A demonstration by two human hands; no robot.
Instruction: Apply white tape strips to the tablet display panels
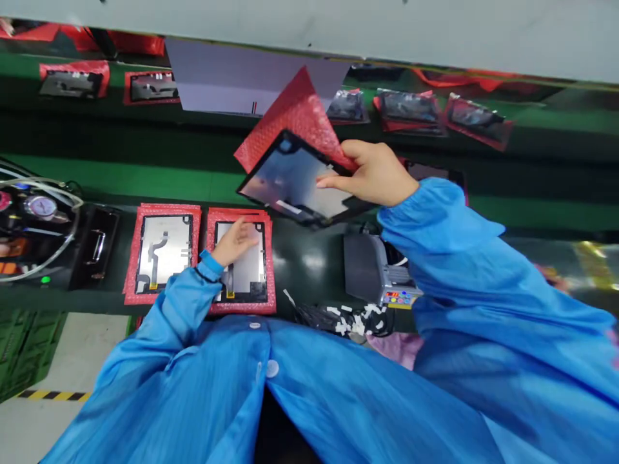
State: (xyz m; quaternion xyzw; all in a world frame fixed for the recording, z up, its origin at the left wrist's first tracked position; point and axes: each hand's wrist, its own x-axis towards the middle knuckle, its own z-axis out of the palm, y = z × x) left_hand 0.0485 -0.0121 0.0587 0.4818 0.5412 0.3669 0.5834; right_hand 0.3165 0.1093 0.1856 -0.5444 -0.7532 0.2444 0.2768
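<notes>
Clock positions taken from the centre of view. Dark work surface (309, 258), glossy, with a green strip (184, 177) behind it. Raised shelf beyond, bearing wrapped panels (406, 106) at 1–2 o'clock and more at 10. Right hand (380, 171), 2 o'clock: thumb across the face of a dark-framed panel (285, 174), fingers behind, gripping it with a red bubble sheet (294, 116); panel tilted above the surface at 12. Left hand (236, 241), 9 o'clock: fingers loosely curled, grasping nothing, over the nearer stack (251, 264); contact with its top panel cannot be told. Second stack (167, 248) farther out at 9, then a gauge (41, 206), markings too small to read. Grey device (382, 277), 4 o'clock: red lit digits, probably numerals, illegible. White scraps (362, 319) at 5. Floor at 8: green crates (29, 348), yellow-black tape (53, 395).
</notes>
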